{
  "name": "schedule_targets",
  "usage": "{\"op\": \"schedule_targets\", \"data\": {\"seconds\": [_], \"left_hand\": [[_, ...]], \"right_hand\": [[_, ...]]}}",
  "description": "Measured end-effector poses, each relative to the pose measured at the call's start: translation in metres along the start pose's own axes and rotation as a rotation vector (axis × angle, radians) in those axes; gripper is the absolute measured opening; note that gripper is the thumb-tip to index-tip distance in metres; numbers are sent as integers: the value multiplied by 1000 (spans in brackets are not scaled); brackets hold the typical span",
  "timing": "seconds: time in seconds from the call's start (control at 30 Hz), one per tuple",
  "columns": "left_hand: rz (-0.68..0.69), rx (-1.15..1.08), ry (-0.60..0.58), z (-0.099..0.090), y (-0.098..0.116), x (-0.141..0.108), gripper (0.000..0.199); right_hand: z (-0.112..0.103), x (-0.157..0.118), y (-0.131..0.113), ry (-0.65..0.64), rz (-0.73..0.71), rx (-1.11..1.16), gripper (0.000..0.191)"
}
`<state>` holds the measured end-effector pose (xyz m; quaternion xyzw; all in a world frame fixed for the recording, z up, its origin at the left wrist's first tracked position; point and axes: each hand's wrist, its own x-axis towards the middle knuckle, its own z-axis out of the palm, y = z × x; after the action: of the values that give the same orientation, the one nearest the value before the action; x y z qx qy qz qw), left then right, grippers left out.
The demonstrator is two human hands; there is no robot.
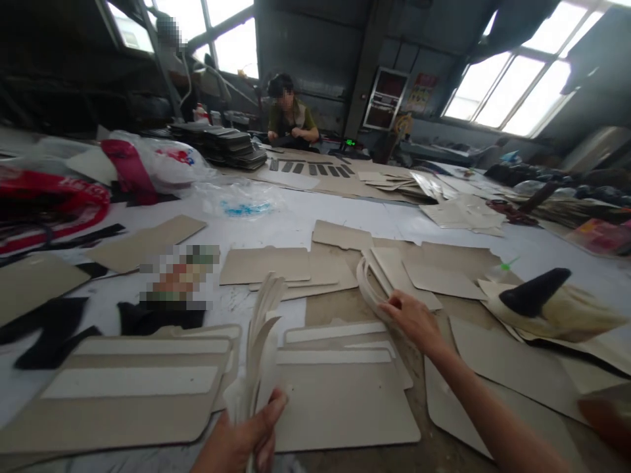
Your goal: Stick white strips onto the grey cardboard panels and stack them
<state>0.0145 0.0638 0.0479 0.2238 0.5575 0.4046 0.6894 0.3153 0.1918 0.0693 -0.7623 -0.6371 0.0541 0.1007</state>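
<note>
At the bottom centre, my left hand is closed round a bundle of thin white strips that stands up and fans out at the top. Farther forward, my right hand pinches the near end of some curved white strips. Between the hands lies a beige panel with rounded corners and a white strip along its far edge. Another beige panel, to the left of my left hand, bears two white strips. Beyond my hands are more beige panels, partly overlapping.
Across the table, a co-worker sits behind a row of dark strips. A dark stack and plastic bags are at the back left. On the right, a black pointed object rests on a yellowish bundle.
</note>
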Motion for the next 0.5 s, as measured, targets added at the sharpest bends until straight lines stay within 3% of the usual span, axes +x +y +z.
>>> {"op": "schedule_targets", "data": {"seconds": [0.13, 0.2, 0.23, 0.3, 0.37, 0.43, 0.5], "left_hand": [[-53, -141, -23, -3, 8, -10, 50], [-59, -201, -46, -7, 11, -16, 47], [-60, -236, -67, -8, 12, -19, 46], [-61, -331, -130, -11, 15, -25, 47], [-85, -450, -196, -14, 18, -30, 51], [-123, -576, -231, -16, 20, -35, 56], [-149, -652, -218, -18, 23, -39, 49]], "right_hand": [[-27, -20, 1, 176, 0, -8, 22], [-47, -44, -9, 264, -39, 75, 21], [-57, -59, -18, 239, -80, 174, 21], [-75, -94, -39, 54, -165, 437, 23], [-83, -127, -59, -260, -239, 685, 27], [-80, -154, -72, -545, -211, 851, 31], [-67, -171, -74, -723, -136, 945, 35]]}}
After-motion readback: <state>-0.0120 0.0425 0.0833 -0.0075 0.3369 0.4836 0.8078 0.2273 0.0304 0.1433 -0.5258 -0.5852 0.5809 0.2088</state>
